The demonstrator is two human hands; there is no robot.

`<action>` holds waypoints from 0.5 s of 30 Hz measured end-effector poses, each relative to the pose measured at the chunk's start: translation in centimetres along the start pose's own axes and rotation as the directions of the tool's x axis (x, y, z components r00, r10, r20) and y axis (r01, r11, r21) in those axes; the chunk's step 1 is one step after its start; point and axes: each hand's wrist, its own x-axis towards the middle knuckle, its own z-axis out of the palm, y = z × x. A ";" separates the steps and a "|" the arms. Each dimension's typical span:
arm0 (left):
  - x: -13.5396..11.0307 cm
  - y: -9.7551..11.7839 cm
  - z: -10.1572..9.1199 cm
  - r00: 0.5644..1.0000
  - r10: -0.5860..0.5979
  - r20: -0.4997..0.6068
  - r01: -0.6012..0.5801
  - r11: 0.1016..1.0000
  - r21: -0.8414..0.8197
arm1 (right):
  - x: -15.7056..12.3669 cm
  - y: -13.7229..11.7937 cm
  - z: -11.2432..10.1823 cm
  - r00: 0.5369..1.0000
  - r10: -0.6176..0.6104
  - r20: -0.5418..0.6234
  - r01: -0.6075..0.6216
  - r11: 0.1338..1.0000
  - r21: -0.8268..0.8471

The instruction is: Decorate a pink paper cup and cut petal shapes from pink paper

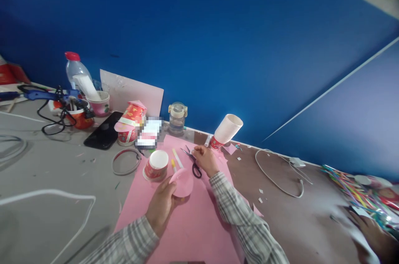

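My left hand [162, 203] pinches a round piece of pink paper [183, 184] by its left edge. A little farther off, the fingers of my right hand [205, 159] close on the middle of a pair of scissors [196, 169]. The scissors' dark handles point back toward me. Beyond my left hand, a short red-and-white paper cup [156, 166] stands with its pale round face up. A yellow-capped marker [173, 166] and a white stick-like piece [177, 158] lie between the cup and the scissors. Under all of these spreads a large pink sheet [190, 230].
Nested paper cups [226, 131] lean near the blue wall. A lidded glass jar [177, 118], a paper-cup lantern [132, 122], a tape ring [126, 162] and a black phone [104, 131] stand or lie leftward. A white cable [280, 187] and another person's hand [370, 230] are at right.
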 end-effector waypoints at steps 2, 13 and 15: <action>0.1 -0.2 -0.2 1.000 -0.010 0.024 0.010 1.000 0.003 | 1.0 0.3 0.6 0.999 0.004 -0.045 -0.009 0.995 -0.101; -0.3 0.8 0.4 0.998 -0.063 0.004 0.063 0.996 -0.062 | 0.5 -2.5 1.2 0.998 -0.011 0.065 0.024 0.981 -0.191; -0.2 0.9 0.4 0.998 -0.064 0.009 0.065 0.996 -0.066 | -1.2 -3.5 0.0 0.982 0.009 0.186 0.017 0.991 -0.134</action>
